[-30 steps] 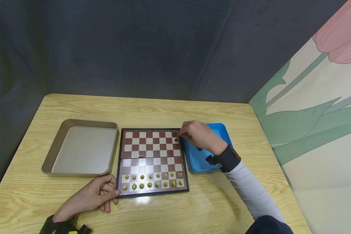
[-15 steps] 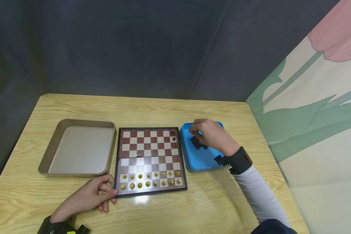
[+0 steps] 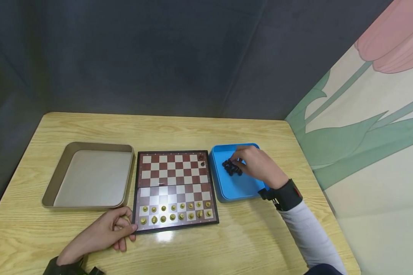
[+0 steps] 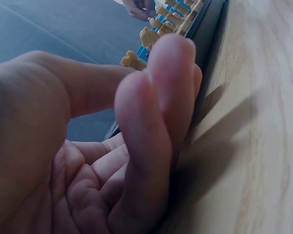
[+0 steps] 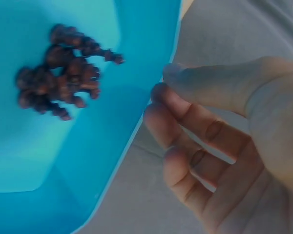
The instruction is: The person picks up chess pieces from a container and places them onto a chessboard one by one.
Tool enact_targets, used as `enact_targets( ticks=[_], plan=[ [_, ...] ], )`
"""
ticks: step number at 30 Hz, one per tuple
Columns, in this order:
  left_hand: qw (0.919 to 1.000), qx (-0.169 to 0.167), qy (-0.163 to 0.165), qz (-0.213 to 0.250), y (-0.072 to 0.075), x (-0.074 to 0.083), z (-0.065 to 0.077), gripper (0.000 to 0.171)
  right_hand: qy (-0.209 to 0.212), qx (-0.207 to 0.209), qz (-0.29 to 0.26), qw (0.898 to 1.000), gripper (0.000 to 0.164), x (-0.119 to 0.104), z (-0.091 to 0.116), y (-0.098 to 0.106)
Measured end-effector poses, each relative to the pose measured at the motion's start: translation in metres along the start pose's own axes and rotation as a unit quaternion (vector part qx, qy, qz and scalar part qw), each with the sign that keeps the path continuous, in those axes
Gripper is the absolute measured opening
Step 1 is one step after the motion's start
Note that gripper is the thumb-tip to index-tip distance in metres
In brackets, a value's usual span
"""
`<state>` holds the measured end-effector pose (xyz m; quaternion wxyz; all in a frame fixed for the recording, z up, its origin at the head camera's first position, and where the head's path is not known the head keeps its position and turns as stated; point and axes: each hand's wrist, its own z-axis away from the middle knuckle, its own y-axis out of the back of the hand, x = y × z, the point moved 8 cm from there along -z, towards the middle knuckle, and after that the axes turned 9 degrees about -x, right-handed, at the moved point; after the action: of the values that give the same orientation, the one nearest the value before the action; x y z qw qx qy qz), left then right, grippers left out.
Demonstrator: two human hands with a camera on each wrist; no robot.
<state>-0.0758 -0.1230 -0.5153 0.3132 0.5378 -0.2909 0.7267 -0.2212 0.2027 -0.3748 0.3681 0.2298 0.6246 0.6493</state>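
Note:
A magnetic-looking chessboard (image 3: 175, 191) lies on the table, with gold chess pieces (image 3: 172, 217) in two rows along its near side. Two dark pieces (image 3: 202, 164) stand at its far right corner. My left hand (image 3: 108, 231) holds the board's near left corner, thumb at the edge and the other fingers bent beside it. Over the blue tray (image 3: 223, 193), my right hand (image 3: 256, 162) reaches towards a small heap of black chess pieces (image 5: 63, 70). Its thumb and fingertips are close together in the right wrist view, and no piece shows between them.
A beige, tin-like tray (image 3: 89, 177) stands left of the board. The wooden table (image 3: 158, 130) meets a dark curtain (image 3: 141, 57) at the back, and a flower-patterned cloth (image 3: 375, 126) hangs on the right.
My right hand has moved from the board's far right corner, where it touched a dark piece, to the heap in the blue tray. My left hand stays at the board corner.

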Motion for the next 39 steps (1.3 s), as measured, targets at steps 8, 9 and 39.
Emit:
enact_targets(
  ticks=[8,9,39],
  plan=[
    [1.0000,0.002,0.000,-0.002,0.002,-0.002,0.000,0.029,-0.053,-0.037,0.006,0.998,0.017,0.021,0.006,-0.024],
    [1.0000,0.002,0.000,-0.001,0.002,-0.002,0.000,0.029,-0.060,-0.043,0.012,0.997,0.017,0.023,0.007,-0.027],
    [1.0000,0.001,0.001,0.003,0.000,0.000,0.000,0.030,-0.098,-0.029,0.075,0.992,0.011,0.025,0.007,-0.041]
  ],
)
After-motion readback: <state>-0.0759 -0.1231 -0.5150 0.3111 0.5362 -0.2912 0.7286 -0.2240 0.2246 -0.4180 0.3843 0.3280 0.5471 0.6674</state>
